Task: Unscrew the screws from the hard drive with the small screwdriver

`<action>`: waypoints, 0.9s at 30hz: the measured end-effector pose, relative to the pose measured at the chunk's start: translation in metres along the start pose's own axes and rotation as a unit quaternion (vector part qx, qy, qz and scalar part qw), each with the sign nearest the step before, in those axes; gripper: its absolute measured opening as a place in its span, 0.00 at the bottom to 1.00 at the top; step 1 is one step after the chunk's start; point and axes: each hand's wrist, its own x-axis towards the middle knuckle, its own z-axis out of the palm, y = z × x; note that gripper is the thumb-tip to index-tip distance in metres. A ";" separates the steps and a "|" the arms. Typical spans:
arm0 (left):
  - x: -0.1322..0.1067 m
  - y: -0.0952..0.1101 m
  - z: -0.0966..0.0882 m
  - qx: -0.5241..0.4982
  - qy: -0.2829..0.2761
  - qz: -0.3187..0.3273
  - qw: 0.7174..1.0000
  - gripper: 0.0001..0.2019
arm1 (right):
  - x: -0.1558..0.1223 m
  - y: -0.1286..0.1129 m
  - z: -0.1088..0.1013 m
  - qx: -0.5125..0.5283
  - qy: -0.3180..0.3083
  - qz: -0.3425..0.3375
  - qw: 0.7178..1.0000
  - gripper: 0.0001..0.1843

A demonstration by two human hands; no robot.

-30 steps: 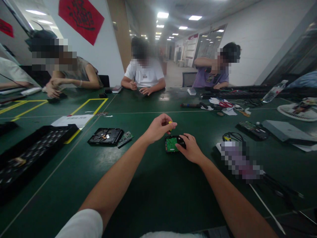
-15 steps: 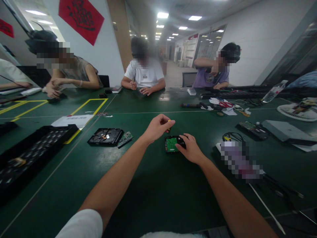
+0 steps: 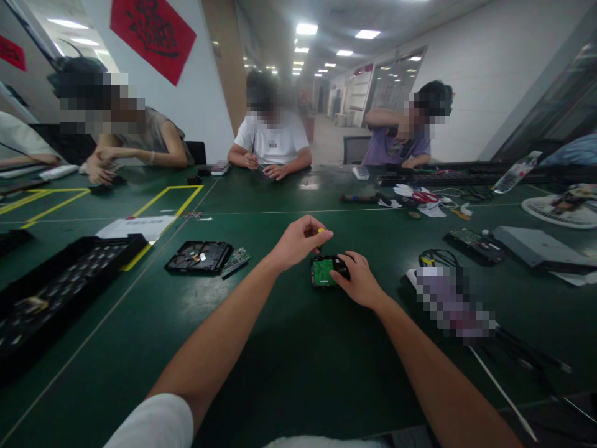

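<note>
A hard drive (image 3: pixel 321 272) lies on the green table with its green circuit board facing up. My right hand (image 3: pixel 362 281) grips its right side, fingers over the far edge and thumb on the near part. Above the drive's far left edge, my left hand (image 3: pixel 298 242) pinches a small screwdriver (image 3: pixel 321 231). Only its yellow top and a bit of dark shaft show; the tip's contact with the drive cannot be made out.
Left of my forearm lie an opened black drive casing (image 3: pixel 198 257) and a loose circuit board (image 3: pixel 237 261). A long black tray (image 3: pixel 69 283) sits farther left. At right are another drive (image 3: pixel 474 245), a grey metal box (image 3: pixel 543 247) and cables. Several people sit opposite.
My left hand has shifted very slightly to the right with the screwdriver. My right hand and the hard drive stay in place.
</note>
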 end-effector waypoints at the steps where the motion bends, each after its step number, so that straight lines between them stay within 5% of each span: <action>1: 0.000 -0.001 0.000 -0.005 0.012 -0.004 1.000 0.16 | 0.000 0.000 0.000 0.001 -0.003 0.003 1.000 0.34; 12: 0.004 -0.002 -0.003 -0.042 -0.022 -0.017 0.999 0.14 | 0.000 0.003 0.002 -0.006 0.007 -0.011 1.000 0.35; 20: 0.001 -0.002 -0.001 -0.012 0.022 -0.016 1.000 0.15 | -0.001 0.002 0.000 0.009 -0.004 0.000 1.000 0.35; 27: 0.001 0.000 0.001 -0.019 -0.028 0.008 0.999 0.15 | 0.000 0.004 0.003 -0.004 0.006 -0.005 1.000 0.34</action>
